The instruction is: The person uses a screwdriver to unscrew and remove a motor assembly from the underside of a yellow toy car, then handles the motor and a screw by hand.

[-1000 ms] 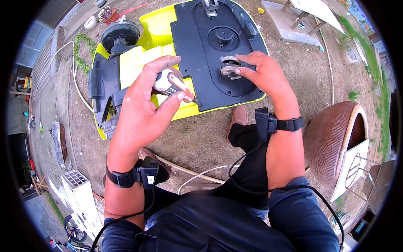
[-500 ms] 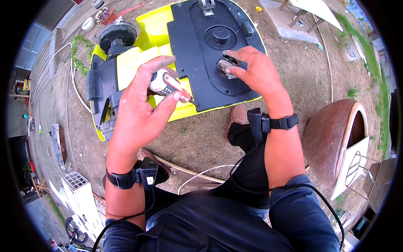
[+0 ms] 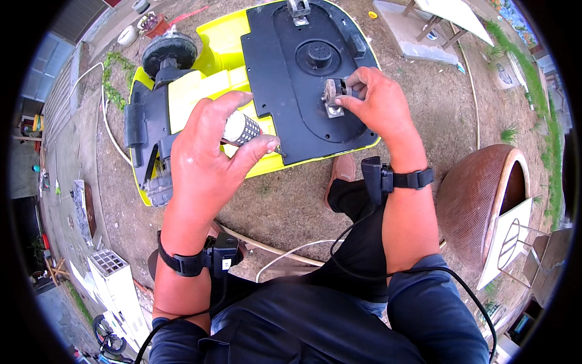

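Observation:
A bright yellow and black machine [image 3: 267, 73] lies before me with a wheel [image 3: 168, 53] sticking up at its left. My left hand [image 3: 203, 151] is curled round a short screwdriver handle [image 3: 241, 128], white with a black dotted grip. The tool's tip end, mostly behind the thumb, points toward the plate's near edge. With thumb and fingers my right hand [image 3: 382, 100] grips a small metal caster [image 3: 331, 94] standing on the black plate. The caster's base seems to rest on the plate; whether it is fastened I cannot tell.
Another metal bracket [image 3: 298, 11] stands at the plate's far end, beyond a round black knob [image 3: 319, 54]. A large brown clay pot [image 3: 479, 194] lies tipped at the right. A pale hose [image 3: 267, 244] crosses the ground by my feet.
My right hand has shifted slightly right, and the caster now stands more upright with its base plate showing. My left hand has turned the screwdriver handle, hiding its red part.

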Demonstrator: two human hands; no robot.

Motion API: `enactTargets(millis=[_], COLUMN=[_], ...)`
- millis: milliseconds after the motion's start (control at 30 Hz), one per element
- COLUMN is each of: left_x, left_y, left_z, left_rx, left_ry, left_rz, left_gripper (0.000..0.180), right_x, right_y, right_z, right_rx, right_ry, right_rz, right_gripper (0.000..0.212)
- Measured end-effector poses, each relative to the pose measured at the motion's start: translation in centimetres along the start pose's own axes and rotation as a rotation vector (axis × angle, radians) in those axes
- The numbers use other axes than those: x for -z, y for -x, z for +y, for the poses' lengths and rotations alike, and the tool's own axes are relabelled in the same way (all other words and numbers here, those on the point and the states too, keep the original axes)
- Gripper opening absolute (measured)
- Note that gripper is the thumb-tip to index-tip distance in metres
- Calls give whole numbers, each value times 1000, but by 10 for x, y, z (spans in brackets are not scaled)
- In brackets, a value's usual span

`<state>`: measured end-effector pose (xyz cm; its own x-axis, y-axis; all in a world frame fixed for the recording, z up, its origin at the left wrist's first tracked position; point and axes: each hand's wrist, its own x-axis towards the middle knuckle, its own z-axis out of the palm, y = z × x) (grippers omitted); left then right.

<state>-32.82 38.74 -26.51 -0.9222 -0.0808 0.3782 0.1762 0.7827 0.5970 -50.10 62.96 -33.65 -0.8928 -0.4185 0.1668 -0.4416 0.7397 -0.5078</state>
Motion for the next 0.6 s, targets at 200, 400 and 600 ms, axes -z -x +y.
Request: enactTargets(millis=[200, 400, 600], left_x=[10, -4, -12], left_y=[-1, 2, 6], left_z=[12, 13, 11], left_rx=[-82, -90, -124], left_ry=[175, -44, -38], left_rz=[-183, -65, 29], left_gripper=[70, 65, 64], right_x=[-23, -37, -31], right_y=[9, 19, 34], right_z=[-46, -57, -77], right_rx=[295, 456, 350], right_ry=[-366, -702, -743], right_rz=[-31, -366, -358], right_gripper=[31, 29, 33])
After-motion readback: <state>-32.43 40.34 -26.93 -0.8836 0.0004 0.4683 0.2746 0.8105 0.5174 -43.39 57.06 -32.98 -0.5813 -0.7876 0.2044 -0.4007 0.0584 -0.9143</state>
